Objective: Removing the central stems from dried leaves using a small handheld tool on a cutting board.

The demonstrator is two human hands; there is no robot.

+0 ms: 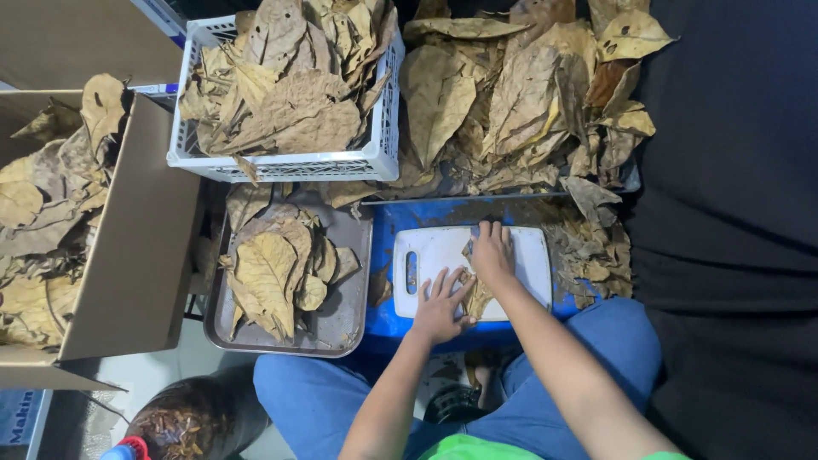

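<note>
Both flat hands, left hand [440,300] and right hand [492,253], are pressing a dry leaf [474,290] on the white board [528,255], needing steady holding next

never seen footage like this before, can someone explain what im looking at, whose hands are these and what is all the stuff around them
There is no machine here. The one picture comes from a camera worn on a person's head, looking down at their own lap and bare hands. Both hands press flat on a dry brown leaf lying on a white cutting board: the left hand nearer the body, the right hand farther out. Neither hand grips anything. The board rests on a blue surface. Beside it sits a metal tray with more dry leaves, beyond that a white plastic crate full of them, a loose heap of leaves, and a cardboard box also holding leaves.
</note>
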